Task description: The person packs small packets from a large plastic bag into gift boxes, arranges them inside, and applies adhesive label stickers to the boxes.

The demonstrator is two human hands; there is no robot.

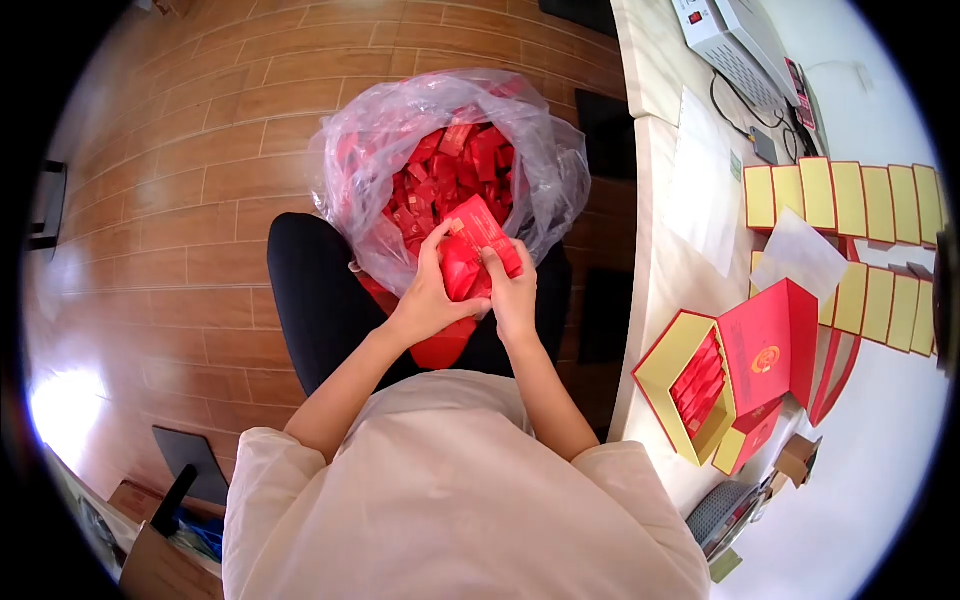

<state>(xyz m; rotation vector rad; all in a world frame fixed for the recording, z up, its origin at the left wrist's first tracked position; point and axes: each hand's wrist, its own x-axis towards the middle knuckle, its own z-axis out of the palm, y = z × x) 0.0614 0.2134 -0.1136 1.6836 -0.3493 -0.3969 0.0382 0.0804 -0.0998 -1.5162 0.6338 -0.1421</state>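
Observation:
Both of my hands are closed around small red packets (478, 226) in front of my lap, and the packets have pale print. My left hand (428, 304) grips them from the left side, with its thumb below. From the right, my right hand (514, 296) presses its thumb on the front packet. How many packets there are, I cannot tell. Just beyond my hands, a clear plastic bag (350, 165) stands open between my knees, full of loose red packets (455, 165).
On the cream-topped table (655, 250) to my right, an open red and yellow box (661, 350) holds a row of red packets (698, 385). Rows of yellow and red boxes (815, 195) stand farther back. A white machine (735, 55) sits at the far end, with cables beside it.

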